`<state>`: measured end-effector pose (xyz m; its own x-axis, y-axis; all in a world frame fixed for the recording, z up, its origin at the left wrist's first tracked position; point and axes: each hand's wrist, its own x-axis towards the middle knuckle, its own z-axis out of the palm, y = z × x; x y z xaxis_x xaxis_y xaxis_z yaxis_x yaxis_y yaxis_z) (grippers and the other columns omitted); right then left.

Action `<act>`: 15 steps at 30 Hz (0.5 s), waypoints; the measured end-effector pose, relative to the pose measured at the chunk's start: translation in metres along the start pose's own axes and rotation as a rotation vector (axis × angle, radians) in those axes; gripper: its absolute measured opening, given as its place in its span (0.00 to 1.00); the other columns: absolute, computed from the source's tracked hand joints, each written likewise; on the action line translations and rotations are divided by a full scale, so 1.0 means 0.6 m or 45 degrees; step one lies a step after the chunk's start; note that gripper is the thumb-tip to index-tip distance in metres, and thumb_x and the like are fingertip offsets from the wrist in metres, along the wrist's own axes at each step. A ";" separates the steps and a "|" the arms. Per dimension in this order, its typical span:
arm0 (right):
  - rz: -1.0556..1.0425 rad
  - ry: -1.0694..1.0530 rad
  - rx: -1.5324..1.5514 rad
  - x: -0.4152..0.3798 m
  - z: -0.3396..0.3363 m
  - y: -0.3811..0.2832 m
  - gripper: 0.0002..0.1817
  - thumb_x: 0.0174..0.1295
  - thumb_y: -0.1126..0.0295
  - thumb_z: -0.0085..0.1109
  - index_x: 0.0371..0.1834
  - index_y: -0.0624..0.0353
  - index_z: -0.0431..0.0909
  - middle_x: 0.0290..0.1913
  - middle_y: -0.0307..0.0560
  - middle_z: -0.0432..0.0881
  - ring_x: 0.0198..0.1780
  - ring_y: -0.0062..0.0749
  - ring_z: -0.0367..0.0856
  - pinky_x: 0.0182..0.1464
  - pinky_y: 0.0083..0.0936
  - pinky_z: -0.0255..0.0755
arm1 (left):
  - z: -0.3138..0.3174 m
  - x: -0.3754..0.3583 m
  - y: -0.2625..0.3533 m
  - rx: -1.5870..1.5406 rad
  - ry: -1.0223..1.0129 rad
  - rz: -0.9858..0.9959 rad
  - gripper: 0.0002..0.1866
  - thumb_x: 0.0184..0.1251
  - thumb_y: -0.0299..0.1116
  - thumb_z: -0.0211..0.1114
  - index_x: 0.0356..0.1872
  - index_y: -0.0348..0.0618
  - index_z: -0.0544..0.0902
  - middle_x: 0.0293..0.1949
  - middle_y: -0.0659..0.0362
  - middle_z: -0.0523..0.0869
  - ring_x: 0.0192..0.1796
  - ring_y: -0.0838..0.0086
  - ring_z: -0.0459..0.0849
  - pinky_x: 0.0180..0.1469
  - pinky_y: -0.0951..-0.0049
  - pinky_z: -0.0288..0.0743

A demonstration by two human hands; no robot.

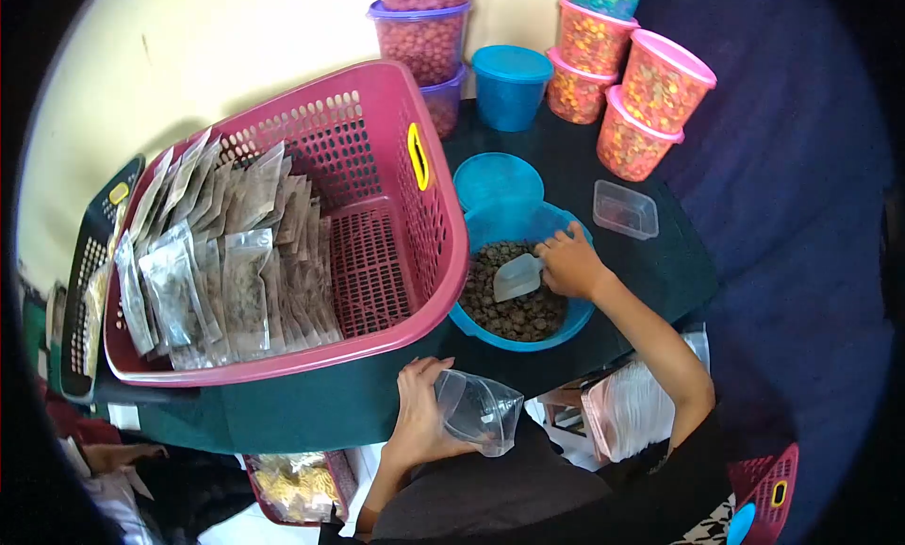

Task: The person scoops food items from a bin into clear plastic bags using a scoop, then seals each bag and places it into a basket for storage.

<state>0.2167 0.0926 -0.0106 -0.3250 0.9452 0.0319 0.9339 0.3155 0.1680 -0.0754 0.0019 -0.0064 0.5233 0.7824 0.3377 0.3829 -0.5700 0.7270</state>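
My left hand [421, 413] is closed around a clear plastic pouch [476, 411], held with its mouth spread, just in front of the table's near edge. I see nothing inside the pouch. My right hand [568, 262] grips the handle of a translucent scoop [517, 279] over a blue tub [501, 221]. The scoop's blade rests on or in a heap of small dark brown pieces [530, 321] that partly fills the tub. Beside the tub, to the left, stands a maroon basket [443, 286] with rows of filled clear packets [247, 290].
Behind the tub lie a round blue lid [498, 177] and a small clear tray [625, 210]. Lidded blue [510, 97] and pink-lidded tubs [644, 141] stand at the back. Below are stacked flat bags [636, 408] and a basket of yellow snacks [306, 484]. Another person's hand [123, 457] shows lower left.
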 end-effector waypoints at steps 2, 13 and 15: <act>0.006 -0.096 0.037 -0.004 -0.008 -0.002 0.17 0.43 0.69 0.54 0.39 0.59 0.72 0.38 0.46 0.75 0.45 0.38 0.71 0.53 0.44 0.54 | 0.006 -0.003 0.002 0.050 -0.004 -0.004 0.54 0.19 0.49 0.78 0.52 0.32 0.60 0.45 0.44 0.62 0.51 0.49 0.61 0.53 0.54 0.55; -0.153 0.418 0.450 -0.042 -0.038 -0.009 0.13 0.40 0.72 0.58 0.33 0.57 0.73 0.28 0.44 0.74 0.35 0.35 0.74 0.45 0.35 0.59 | 0.053 0.021 0.049 0.070 0.141 -0.241 0.58 0.19 0.49 0.77 0.57 0.32 0.55 0.48 0.44 0.61 0.52 0.49 0.60 0.56 0.52 0.51; -0.159 0.523 0.526 -0.039 -0.035 -0.008 0.13 0.39 0.73 0.59 0.32 0.57 0.73 0.27 0.44 0.74 0.33 0.35 0.74 0.44 0.34 0.59 | 0.061 0.025 0.060 0.083 0.173 -0.274 0.60 0.19 0.48 0.77 0.58 0.32 0.54 0.48 0.43 0.61 0.53 0.49 0.60 0.57 0.52 0.51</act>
<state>0.2171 0.0672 0.0084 -0.3900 0.8148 0.4290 0.8387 0.5066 -0.1997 -0.0259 -0.0159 0.0030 0.3189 0.9114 0.2601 0.5250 -0.3983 0.7521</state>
